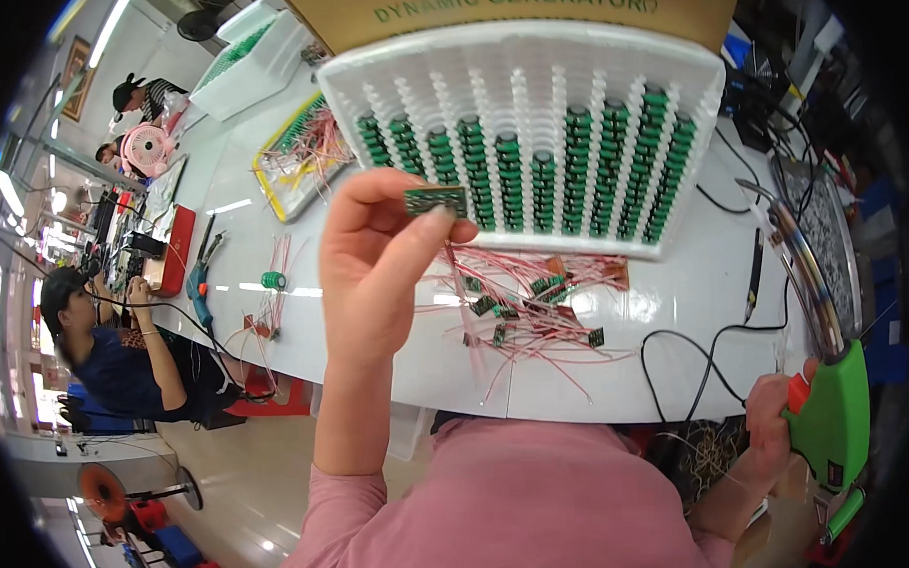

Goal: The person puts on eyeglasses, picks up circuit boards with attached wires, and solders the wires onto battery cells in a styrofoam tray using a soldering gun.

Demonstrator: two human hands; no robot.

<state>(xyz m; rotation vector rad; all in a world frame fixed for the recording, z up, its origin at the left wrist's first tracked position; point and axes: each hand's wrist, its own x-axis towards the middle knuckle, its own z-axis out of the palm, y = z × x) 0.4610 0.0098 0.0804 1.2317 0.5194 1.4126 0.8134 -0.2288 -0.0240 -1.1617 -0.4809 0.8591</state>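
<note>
My left hand (378, 252) is raised in front of the white tray, thumb and fingers pinching a small green circuit board (434, 201). Pinkish wires hang below the board. Far to the right, my right hand (770, 418) is wrapped round the handle of a green soldering gun (834, 411) with a red trigger. Its curved metal front end points up and away from me. Beneath my left hand, on the table, lies a pile of small boards with red and white wires (535, 296).
A white foam tray (516, 39) holds rows of green coils before a cardboard box (665, 4). At left lie blue-handled pliers (200, 288), a loose coil (272, 279) and a yellow-edged tray (263, 181). Black cables (712, 350) run at right. A co-worker (117, 356) sits at left.
</note>
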